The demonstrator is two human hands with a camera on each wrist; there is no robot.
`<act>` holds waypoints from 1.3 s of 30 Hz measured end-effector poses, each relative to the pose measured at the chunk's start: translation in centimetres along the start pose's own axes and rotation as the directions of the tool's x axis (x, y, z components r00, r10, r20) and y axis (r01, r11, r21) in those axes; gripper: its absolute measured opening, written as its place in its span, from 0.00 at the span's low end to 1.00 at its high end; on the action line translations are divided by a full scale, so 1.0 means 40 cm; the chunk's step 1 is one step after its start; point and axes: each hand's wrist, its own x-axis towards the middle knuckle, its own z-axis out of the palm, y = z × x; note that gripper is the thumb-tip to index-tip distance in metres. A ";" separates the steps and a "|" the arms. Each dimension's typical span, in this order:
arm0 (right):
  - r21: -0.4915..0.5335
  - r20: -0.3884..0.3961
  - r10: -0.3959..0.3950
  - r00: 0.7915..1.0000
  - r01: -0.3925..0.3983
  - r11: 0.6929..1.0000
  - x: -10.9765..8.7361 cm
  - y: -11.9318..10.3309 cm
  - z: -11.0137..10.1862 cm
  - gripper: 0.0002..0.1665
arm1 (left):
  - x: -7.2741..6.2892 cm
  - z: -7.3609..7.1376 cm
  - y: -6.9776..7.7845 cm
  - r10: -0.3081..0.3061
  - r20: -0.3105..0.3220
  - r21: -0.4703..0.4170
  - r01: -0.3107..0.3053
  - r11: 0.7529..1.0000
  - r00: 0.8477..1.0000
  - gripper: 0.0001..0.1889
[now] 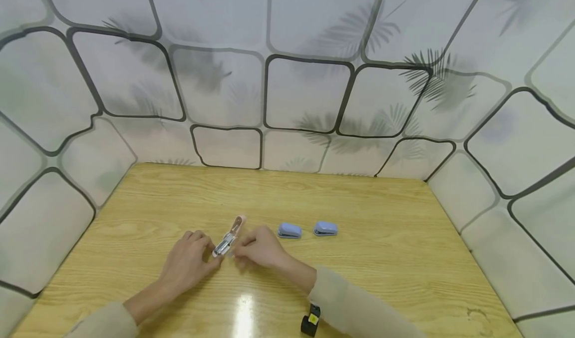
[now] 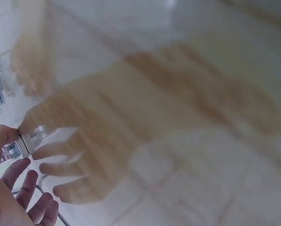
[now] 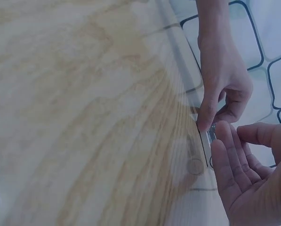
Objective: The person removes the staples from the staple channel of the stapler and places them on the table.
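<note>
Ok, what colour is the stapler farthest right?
The stapler is light blue; best in the head view.

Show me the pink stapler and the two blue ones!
Pink stapler (image 1: 224, 245), head view: its metal part.
Left blue stapler (image 1: 290, 229), head view: its blue cover.
Right blue stapler (image 1: 326, 227), head view: its blue cover.

2 beige sleeves (image 1: 359, 303), yellow-marked black device (image 1: 309, 323), seemingly wrist-worn

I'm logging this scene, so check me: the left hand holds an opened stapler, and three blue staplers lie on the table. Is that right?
Not quite: the head view shows two blue staplers, not three, lying on the table. The left hand does hold an opened stapler.
</note>
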 end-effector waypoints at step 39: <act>-0.025 0.193 0.000 0.981 0.005 1.000 -0.100 0.026 -0.003 0.08 | 0.005 0.000 -0.013 -0.019 0.023 0.000 0.019 1.000 1.000 0.14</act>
